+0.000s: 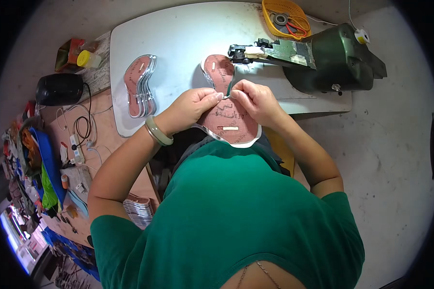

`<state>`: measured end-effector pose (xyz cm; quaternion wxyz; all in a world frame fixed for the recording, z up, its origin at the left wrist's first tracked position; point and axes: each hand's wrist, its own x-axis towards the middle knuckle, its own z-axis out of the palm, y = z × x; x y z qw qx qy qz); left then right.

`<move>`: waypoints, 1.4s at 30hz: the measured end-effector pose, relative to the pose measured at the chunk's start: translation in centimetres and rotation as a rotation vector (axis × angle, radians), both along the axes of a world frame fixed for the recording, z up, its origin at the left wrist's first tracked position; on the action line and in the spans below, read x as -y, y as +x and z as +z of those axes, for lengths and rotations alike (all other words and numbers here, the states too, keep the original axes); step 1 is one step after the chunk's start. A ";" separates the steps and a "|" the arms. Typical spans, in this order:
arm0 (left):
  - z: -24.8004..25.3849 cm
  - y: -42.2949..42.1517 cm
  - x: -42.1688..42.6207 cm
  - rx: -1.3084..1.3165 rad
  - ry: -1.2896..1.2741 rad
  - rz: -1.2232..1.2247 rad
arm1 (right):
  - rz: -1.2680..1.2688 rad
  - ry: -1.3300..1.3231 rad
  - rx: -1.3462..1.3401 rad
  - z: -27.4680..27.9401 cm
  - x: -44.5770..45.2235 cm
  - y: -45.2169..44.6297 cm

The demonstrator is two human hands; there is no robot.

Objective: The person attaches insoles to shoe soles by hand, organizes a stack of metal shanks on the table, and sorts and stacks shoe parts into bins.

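Observation:
Below my hands lies a small stack of pinkish-brown shoe insoles (246,123) with pale, shiny edges and a handwritten 37 on the top one. Its wide end is towards my body, overhanging the table edge. My left hand (197,105), a bangle on its wrist, is closed in a pinch at the insole's narrow middle. My right hand (256,102) is pinched just beside it. A thin pale strip (225,97) shows between the fingertips of both hands. Something dark green (229,88) sticks up by the right fingers; its kind is unclear.
Another insole stack (140,86) lies left on the white table (173,36). A dark green sewing machine (330,58) stands at right, its arm reaching over the table. A yellow basket (287,17) is at the back. More insoles (139,211) lie by my left elbow.

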<state>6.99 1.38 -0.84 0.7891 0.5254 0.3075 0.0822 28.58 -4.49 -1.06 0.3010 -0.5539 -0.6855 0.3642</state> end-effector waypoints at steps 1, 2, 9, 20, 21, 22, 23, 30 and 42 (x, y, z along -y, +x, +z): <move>0.1 0.2 -0.5 -0.043 0.006 -0.025 | 0.010 0.011 -0.056 -0.2 -0.1 0.2; 0.2 0.3 -1.0 -0.086 0.012 -0.052 | 0.019 0.023 -0.113 -0.4 -0.2 0.4; -1.0 3.0 -2.0 -0.075 -0.009 -0.077 | 0.108 0.380 0.147 -0.8 -0.8 2.3; -0.1 5.7 -7.6 -0.050 0.339 -0.242 | -0.420 -0.335 -1.281 -3.4 1.5 4.5; -0.3 6.2 -8.4 -0.023 0.410 -0.278 | -0.293 -0.497 -1.175 -4.0 2.7 4.2; -0.5 6.7 -8.9 0.004 0.476 -0.314 | -0.168 -0.657 -1.061 -4.2 3.3 4.1; -0.8 7.2 -9.5 0.031 0.539 -0.352 | -0.171 -0.661 -1.064 -4.4 3.3 4.1; -1.7 11.5 -16.1 -0.061 0.819 -0.539 | -0.171 -0.463 -0.936 -7.3 0.2 2.5; -3.5 16.1 -20.0 -0.202 0.624 -0.789 | -0.486 -0.362 -1.115 -7.7 -1.2 0.2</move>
